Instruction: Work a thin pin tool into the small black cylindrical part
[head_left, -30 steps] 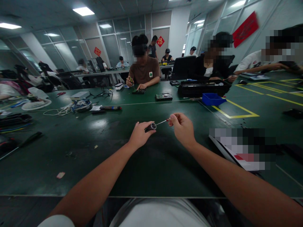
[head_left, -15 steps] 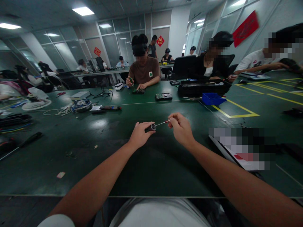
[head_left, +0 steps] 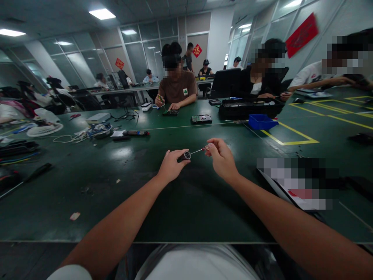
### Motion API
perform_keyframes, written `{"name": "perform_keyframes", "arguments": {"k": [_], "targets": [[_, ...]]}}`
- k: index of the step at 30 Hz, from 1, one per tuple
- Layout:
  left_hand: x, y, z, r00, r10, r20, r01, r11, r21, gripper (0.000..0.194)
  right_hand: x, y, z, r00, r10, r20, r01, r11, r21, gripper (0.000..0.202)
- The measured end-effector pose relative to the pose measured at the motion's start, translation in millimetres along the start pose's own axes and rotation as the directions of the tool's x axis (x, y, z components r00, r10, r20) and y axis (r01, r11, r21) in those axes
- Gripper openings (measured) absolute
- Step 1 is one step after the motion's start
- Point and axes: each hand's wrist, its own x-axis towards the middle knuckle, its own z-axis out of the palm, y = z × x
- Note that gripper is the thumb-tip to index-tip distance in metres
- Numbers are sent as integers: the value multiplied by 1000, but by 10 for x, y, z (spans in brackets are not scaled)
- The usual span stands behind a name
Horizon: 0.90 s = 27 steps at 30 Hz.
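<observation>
Between thumb and fingers, my left hand (head_left: pixel 171 165) grips a small dark cylinder (head_left: pixel 184 156). Its round open end, with a pale rim and dark inner parts, faces right and toward me. My right hand (head_left: pixel 222 157) pinches the reddish handle of a thin screwdriver (head_left: pixel 197 151). The metal shaft points left and its tip is at the rim of the cylinder; whether it touches anything inside, I cannot tell. Both hands are held above the green table (head_left: pixel 204 210).
A screwdriver with a black handle (head_left: pixel 39 172) lies at the left. Farther off are a dark pen-shaped tool (head_left: pixel 136 133), a circuit board (head_left: pixel 201 119) and a blue bin (head_left: pixel 262 121). A partly blurred white item (head_left: pixel 279 182) lies right of my arm. Co-workers sit across the table.
Both hands have shifted very slightly to the left, and the cylinder's open end has turned a little. The screwdriver stays at its rim.
</observation>
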Motion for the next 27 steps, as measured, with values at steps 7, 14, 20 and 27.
{"name": "perform_keyframes", "arguments": {"k": [7, 14, 20, 27], "targets": [[0, 6, -9, 998, 57, 24, -57, 998, -4, 40, 137, 160, -5, 924, 374, 77, -373, 844, 386, 31], [3, -36, 13, 999, 53, -8, -53, 999, -6, 41, 114, 136, 10, 975, 214, -66, -189, 946, 264, 30], [-1, -49, 24, 998, 61, -12, -61, 998, 8, 41, 49, 13, 17, 998, 60, -23, -58, 996, 70, 26], [4, -16, -1, 999, 34, -29, -33, 999, 28, 39, -14, -83, 9, 998, -56, 42, 60, 994, -94, 21]]}}
